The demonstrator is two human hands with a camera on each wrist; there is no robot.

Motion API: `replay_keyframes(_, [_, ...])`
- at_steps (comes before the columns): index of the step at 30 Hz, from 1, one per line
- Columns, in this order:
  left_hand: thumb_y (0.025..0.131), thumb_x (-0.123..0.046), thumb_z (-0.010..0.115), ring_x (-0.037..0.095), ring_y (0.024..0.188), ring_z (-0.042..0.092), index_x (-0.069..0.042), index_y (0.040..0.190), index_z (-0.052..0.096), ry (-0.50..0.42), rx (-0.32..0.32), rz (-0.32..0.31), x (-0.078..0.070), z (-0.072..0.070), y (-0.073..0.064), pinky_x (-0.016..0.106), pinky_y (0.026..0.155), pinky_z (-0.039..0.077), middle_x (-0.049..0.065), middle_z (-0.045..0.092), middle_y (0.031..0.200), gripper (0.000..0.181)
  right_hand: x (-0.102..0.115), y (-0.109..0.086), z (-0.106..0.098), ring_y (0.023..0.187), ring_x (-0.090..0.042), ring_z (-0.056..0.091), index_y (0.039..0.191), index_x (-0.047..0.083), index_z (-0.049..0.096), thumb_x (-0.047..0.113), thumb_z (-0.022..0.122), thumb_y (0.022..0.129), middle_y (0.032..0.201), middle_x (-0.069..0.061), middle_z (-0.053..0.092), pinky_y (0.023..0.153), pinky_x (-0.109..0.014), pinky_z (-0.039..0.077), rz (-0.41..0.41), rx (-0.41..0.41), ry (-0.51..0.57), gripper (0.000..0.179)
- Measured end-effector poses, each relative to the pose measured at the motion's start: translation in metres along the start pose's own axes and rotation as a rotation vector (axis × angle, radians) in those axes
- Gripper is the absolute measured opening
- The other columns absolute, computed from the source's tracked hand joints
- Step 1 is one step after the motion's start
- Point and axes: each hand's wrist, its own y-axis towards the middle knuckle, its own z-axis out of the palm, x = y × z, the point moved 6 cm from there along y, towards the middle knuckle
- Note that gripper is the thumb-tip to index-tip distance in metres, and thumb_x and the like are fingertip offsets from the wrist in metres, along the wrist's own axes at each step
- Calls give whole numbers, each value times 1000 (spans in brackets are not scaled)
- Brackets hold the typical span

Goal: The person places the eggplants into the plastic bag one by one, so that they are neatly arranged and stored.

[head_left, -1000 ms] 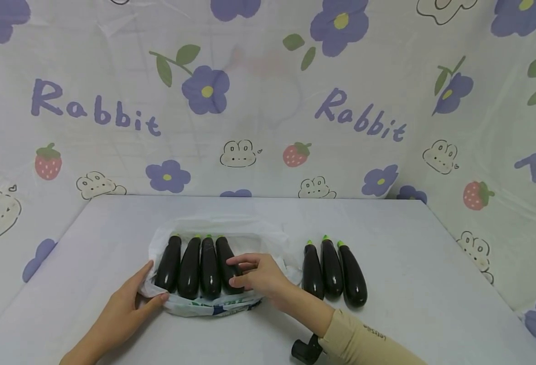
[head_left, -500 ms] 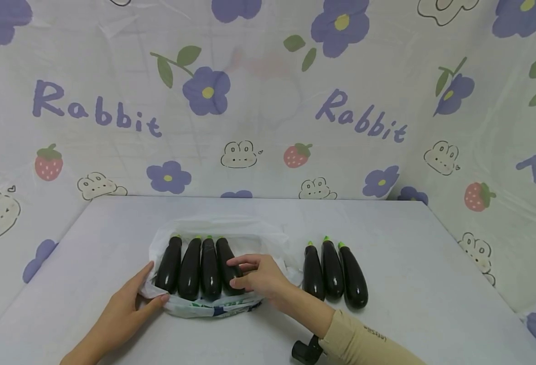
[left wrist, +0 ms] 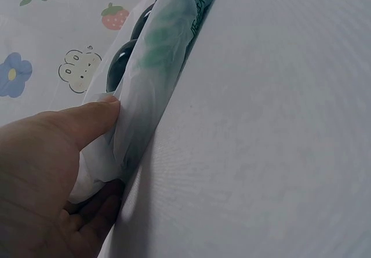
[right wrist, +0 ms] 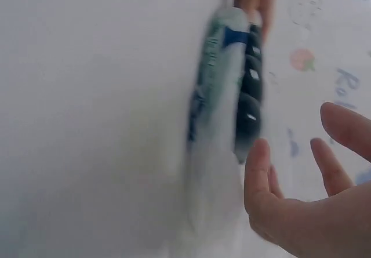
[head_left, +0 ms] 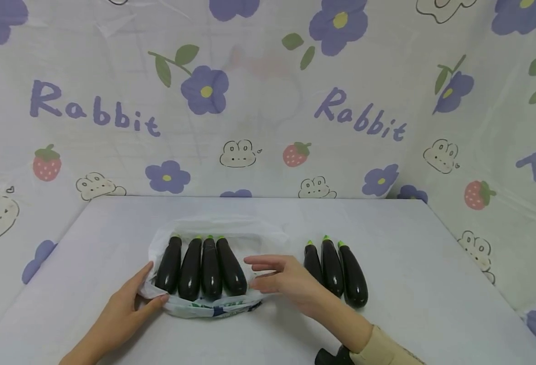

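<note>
Several dark, glossy eggplants (head_left: 211, 271) lie side by side in an open white plastic bag (head_left: 265, 235), their green stem ends pointing away. My left hand (head_left: 122, 309) holds the bag's left front corner; in the left wrist view its thumb (left wrist: 95, 119) presses the plastic from above. Just right of the rightmost bagged eggplant (head_left: 232, 268) is my right hand (head_left: 291, 281), its fingers spread apart and holding nothing. In the right wrist view that hand (right wrist: 313, 211) shows a gap between thumb and fingers. Its view is blurred.
Three more eggplants (head_left: 333, 268) lie on the white table (head_left: 414, 263) right of the bag, the leftmost partly hidden by my right hand. A black object (head_left: 334, 356) shows under the right sleeve (head_left: 386, 350). A patterned cloth (head_left: 268, 101) hangs behind the table.
My right hand has let go of the rightmost bagged eggplant and moved right, away from it. That eggplant stays in the bag. The left hand keeps its place at the bag's corner.
</note>
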Motion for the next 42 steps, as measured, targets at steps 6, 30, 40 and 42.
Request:
replay_keyframes(6, [92, -44, 69, 49, 133, 35, -3, 154, 28, 6, 2, 3, -1, -1, 0, 63, 104, 33, 30, 37, 147, 85, 24, -44, -50, 114, -31, 58, 124, 3, 67, 11, 77, 86, 126, -15, 61, 89, -38, 54, -38, -134, 1, 40])
replay_keyframes(30, [92, -45, 69, 50, 134, 34, -4, 154, 27, 5, 12, -13, 1, -2, -2, 64, 104, 32, 31, 36, 148, 86, -25, -118, -177, 101, -7, 62, 134, -1, 57, 27, 75, 90, 126, -3, 61, 83, -26, 54, -24, -581, -234, 56])
replay_keyframes(40, [92, -46, 68, 48, 134, 34, -5, 155, 27, -3, 11, -9, 2, -2, 0, 63, 105, 32, 30, 36, 148, 86, -38, -110, -174, 92, -12, 63, 135, -1, 58, 18, 77, 88, 127, -15, 61, 80, -30, 55, 24, -543, -191, 53])
replay_keyframes(42, [91, -46, 69, 48, 134, 34, -4, 154, 27, -5, 12, -6, 2, -2, 0, 63, 105, 32, 29, 36, 148, 86, -38, -110, -174, 91, -13, 63, 135, -1, 58, 18, 77, 88, 128, -16, 60, 80, -31, 56, 26, -542, -193, 54])
